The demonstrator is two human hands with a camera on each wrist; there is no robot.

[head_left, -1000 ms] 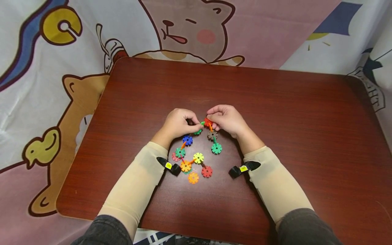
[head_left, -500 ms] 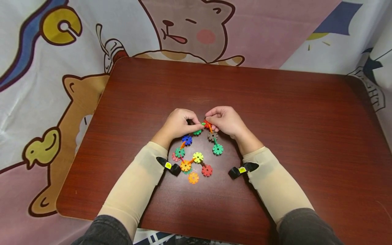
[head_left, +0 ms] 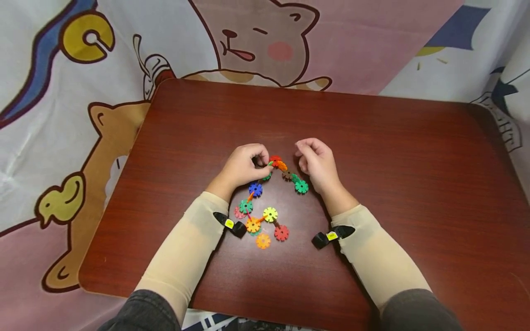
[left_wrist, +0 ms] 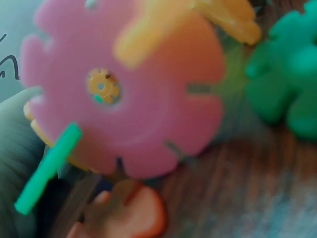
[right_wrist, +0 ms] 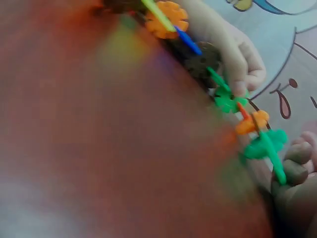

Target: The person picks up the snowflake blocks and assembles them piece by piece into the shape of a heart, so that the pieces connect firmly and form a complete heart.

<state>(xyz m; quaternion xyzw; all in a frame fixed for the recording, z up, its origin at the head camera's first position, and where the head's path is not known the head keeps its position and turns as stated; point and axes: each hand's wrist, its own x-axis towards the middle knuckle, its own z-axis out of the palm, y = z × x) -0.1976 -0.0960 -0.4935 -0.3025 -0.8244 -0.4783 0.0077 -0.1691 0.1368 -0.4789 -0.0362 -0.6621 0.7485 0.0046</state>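
Observation:
Notched plastic snowflake discs are slotted edge to edge in a bent chain. My left hand point(head_left: 247, 163) pinches the chain near its top, at a light green disc point(head_left: 271, 163) beside a red disc point(head_left: 275, 160). From there the chain runs right through an orange disc point(head_left: 282, 166) and a brown disc point(head_left: 287, 175) to a green end disc point(head_left: 301, 186). My right hand point(head_left: 318, 163) is apart from the chain in the head view, fingers loosely curled, with nothing visible in them. Below my left hand the chain continues through a blue disc point(head_left: 255, 189).
The chain's lower part includes an orange disc point(head_left: 253, 225), a yellow disc point(head_left: 270, 214) and a red end disc point(head_left: 281, 233). A pink disc point(head_left: 239, 212) and a light orange disc point(head_left: 262, 241) lie close by on the brown table point(head_left: 372, 138).
My right hand has let go of the chain near the red disc and moved right. The chain's right end has swung up and outward. My left hand keeps its pinch.

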